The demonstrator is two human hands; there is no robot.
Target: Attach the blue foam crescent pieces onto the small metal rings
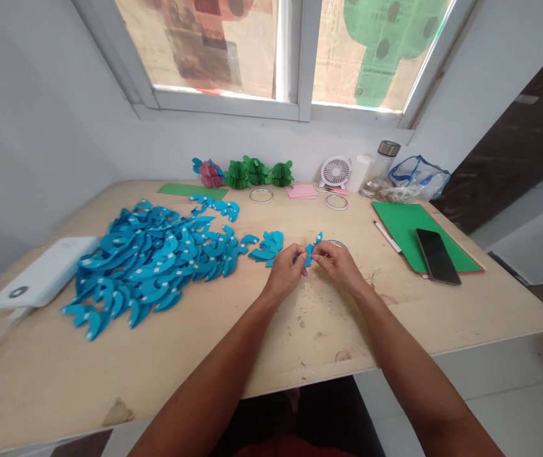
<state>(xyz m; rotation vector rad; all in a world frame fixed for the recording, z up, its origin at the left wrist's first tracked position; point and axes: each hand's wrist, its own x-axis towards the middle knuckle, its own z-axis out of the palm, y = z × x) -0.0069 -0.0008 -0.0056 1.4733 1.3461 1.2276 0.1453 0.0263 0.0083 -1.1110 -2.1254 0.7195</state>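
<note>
Between my two hands is a small blue paper piece [309, 250], pinched on both sides. My left hand [287, 270] closes its fingertips on the left part of it. From the right, my right hand [338, 263] grips the same piece, and a blue tip with a white square sticks up between the hands. Just left of my left hand lies a small group of blue paper pieces [268, 246]. Farther left spreads a large heap of curved blue paper pieces [157, 254] dotted with white squares. A tape roll [335, 244] lies partly hidden behind my right hand.
A white power bank [45, 271] with a cable lies at the left. Green paper flowers [256, 172], a small fan [335, 171] and a glass bottle [380, 168] stand along the wall. At right, a phone [437, 256] rests on green paper [398, 222] beside a pen [387, 237].
</note>
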